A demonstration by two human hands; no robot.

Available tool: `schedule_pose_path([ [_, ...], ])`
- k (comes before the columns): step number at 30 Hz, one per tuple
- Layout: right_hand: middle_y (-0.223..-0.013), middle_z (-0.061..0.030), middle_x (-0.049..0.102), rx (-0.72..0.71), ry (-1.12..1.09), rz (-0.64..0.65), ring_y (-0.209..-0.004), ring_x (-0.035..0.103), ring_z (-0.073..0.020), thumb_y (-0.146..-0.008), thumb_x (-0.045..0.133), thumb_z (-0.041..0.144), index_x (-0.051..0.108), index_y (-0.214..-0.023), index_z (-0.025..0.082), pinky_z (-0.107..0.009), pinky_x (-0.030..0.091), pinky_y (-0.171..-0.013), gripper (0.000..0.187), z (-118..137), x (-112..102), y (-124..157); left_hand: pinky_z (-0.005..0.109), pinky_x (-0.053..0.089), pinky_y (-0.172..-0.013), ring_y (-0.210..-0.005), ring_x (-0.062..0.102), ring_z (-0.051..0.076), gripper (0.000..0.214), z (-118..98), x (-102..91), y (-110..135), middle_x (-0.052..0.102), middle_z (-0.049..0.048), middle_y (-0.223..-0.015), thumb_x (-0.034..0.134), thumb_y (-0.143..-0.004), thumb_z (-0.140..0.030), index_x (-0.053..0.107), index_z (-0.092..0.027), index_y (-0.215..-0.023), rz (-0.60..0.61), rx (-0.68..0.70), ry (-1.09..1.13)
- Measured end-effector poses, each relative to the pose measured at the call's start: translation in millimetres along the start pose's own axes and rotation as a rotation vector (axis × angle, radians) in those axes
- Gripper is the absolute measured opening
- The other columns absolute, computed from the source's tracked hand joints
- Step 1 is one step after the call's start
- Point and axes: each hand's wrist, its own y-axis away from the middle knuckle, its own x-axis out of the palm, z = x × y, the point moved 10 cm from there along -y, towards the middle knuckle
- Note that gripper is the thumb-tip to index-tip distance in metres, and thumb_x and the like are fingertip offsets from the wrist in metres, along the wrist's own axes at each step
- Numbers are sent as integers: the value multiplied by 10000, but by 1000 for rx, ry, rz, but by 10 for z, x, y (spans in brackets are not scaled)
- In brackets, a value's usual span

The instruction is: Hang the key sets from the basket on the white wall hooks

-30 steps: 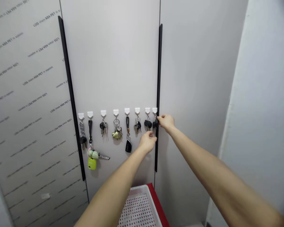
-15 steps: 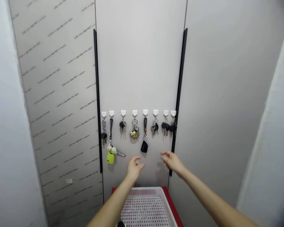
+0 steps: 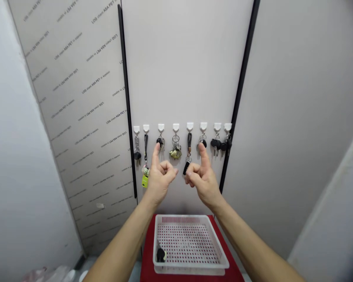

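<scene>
Both hands look empty: left hand [image 3: 159, 178] at 7 o'clock of the view, right hand [image 3: 205, 182] nearer 5, each with the index finger up, thumb out and the other fingers curled. No pinching on anything that I can see. Keys [image 3: 175, 153] hang in a row across the middle, 9 to 3 o'clock, on white hooks [image 3: 175, 127] on the door [image 3: 185, 70]. Eight hooks, all loaded, so I'd call the hanging part pretty much done. Left index tip overlaps the third bunch [image 3: 159, 140] from the 9 o'clock end, right one overlaps the sixth bunch [image 3: 204, 141]; can't tell if either touches. Black fob [image 3: 186, 168] is partly behind the right hand, lime tag [image 3: 145, 181] is around 8 o'clock. What's left? Basket [image 3: 191, 268] at 6 o'clock, on a red stand [image 3: 146, 270], has one black item [image 3: 160, 255] at its own 8 o'clock. Maybe another key, too small to tell, and I don't spot a spare hook.
</scene>
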Motion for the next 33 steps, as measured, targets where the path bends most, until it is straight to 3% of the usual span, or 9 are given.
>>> schedule_pose_path([
  [7, -465, 96, 357, 123, 17, 22, -377, 339, -41, -626, 404, 145, 57, -1196, 259, -166, 316, -375, 677, -364, 67, -61, 143, 298, -457, -405, 298, 14, 740, 269, -107, -60, 333, -104, -449, 511, -583, -142, 98, -241, -1188, -18, -37, -75],
  [10, -421, 102, 327, 214, 94, 17, -345, 316, -35, -626, 403, 190, 240, -1151, 183, -161, 305, -361, 549, -632, 118, -208, 165, 339, -503, -460, 369, 30, 668, 328, -488, -237, 401, -78, -528, 502, -584, -163, 171, -216, -1161, -159, 6, -255],
  [14, -576, 43, 461, 229, 246, -108, -382, 390, -38, -624, 403, 267, 404, -1025, 138, -189, 355, -412, 421, -817, 101, -540, 232, 362, -679, -740, 457, 98, 604, 163, -1210, -444, 475, 17, -841, 524, -560, -202, 254, -197, -1100, -564, 80, -618],
  [17, -787, -29, 526, 205, 452, -175, -474, 471, -67, -616, 426, 305, 427, -1010, 146, -222, 386, -508, 425, -811, 132, -798, 288, 320, -776, -918, 403, 169, 646, 80, -1387, -557, 437, 70, -990, 561, -524, -273, 266, -179, -1091, -689, 68, -886],
  [21, -808, -64, 555, 183, 714, -200, -648, 514, -136, -610, 456, 344, 452, -982, 155, -253, 369, -609, 417, -788, 237, -1031, 347, 318, -765, -974, 369, 238, 706, 269, -1317, -652, 423, 113, -1043, 564, -509, -343, 239, -171, -1111, -665, -47, -1079],
  [24, -721, -53, 570, 196, 792, -203, -651, 514, -150, -623, 444, 348, 453, -963, 172, -251, 359, -589, 383, -842, 285, -1104, 375, 320, -743, -967, 384, 256, 692, 433, -1288, -664, 425, 125, -1048, 557, -518, -307, 230, -181, -1114, -653, -99, -1151],
  [29, -628, -44, 566, 191, 819, -187, -547, 498, -122, -665, 369, 311, 520, -791, 166, -223, 344, -536, 245, -899, 282, -1151, 347, 351, -658, -820, 492, 232, 396, 671, -1430, -675, 526, 103, -902, 421, -627, -244, 343, -203, -1013, -561, -239, -1074],
  [33, -598, -37, 560, 131, 848, -253, -545, 485, -122, -646, 370, 285, 531, -687, 163, -215, 330, -529, 207, -740, 185, -1197, 305, 364, -600, -722, 516, 210, 249, 571, -1499, -698, 554, 77, -781, 364, -655, -287, 409, -197, -882, -506, -224, -1028],
])
